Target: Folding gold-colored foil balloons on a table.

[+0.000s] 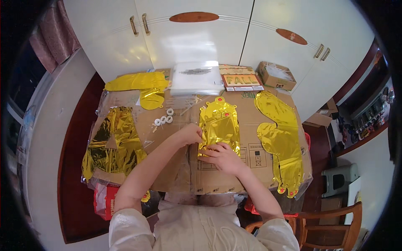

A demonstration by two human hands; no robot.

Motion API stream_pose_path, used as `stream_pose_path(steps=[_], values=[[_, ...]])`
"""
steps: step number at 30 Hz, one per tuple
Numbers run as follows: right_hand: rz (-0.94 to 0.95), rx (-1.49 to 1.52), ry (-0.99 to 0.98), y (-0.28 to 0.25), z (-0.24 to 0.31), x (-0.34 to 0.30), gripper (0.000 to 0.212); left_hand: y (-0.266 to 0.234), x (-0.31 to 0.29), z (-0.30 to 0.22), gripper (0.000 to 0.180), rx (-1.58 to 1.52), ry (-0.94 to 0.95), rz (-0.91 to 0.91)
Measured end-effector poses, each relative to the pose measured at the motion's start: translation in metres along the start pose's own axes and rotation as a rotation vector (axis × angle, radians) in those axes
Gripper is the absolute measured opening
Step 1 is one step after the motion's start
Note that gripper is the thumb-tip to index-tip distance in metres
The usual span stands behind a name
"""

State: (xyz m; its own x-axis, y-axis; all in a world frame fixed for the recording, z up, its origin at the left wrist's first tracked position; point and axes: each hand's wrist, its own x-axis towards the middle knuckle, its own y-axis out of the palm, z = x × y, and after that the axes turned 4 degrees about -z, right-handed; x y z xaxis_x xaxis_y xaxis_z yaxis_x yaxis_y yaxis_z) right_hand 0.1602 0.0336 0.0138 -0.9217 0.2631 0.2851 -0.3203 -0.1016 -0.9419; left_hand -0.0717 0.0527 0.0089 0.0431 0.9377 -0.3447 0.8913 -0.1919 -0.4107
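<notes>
A gold foil balloon (221,129), flat and folded into a rough rectangle with red dots near its top, lies in the middle of the cardboard-covered table. My left hand (192,134) has its fingers closed at the balloon's left edge, seemingly pinching the foil. Across the lower part of the same balloon rests my right hand (226,159), its fingers apart and pressed on the foil. Left of them lies an A-shaped gold foil balloon (127,142), and at the right edge a long curved gold foil balloon (284,144). Another flat gold balloon (138,85) is at the far left.
Small white rolls (163,120) sit left of my left hand. Clear plastic bags (197,79), a printed orange card package (242,81) and an open cardboard box (276,75) line the back, before white cabinets (192,37). A wooden chair (326,230) stands near right.
</notes>
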Motion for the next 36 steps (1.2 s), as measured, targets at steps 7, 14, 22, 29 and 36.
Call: stream_pose_path(steps=[7, 14, 22, 29, 36], values=[[0.021, -0.022, -0.004, 0.000, 0.000, 0.000, 0.054, 0.000, 0.001, 0.004, 0.018, -0.081, 0.054, -0.012], [-0.009, 0.005, -0.016, 0.006, -0.003, 0.000, 0.057, -0.001, -0.003, 0.003, 0.035, -0.188, 0.093, -0.046], [-0.002, 0.018, -0.007, 0.003, -0.002, 0.000, 0.056, -0.001, -0.011, 0.006, 0.039, -0.172, 0.172, -0.090], [0.008, 0.020, 0.008, -0.002, 0.001, 0.001, 0.052, 0.003, -0.046, 0.011, 0.029, 0.700, 0.805, -0.504], [0.036, 0.012, 0.021, -0.001, 0.000, 0.001, 0.057, 0.007, -0.094, 0.013, 0.037, 0.942, 0.845, -0.282]])
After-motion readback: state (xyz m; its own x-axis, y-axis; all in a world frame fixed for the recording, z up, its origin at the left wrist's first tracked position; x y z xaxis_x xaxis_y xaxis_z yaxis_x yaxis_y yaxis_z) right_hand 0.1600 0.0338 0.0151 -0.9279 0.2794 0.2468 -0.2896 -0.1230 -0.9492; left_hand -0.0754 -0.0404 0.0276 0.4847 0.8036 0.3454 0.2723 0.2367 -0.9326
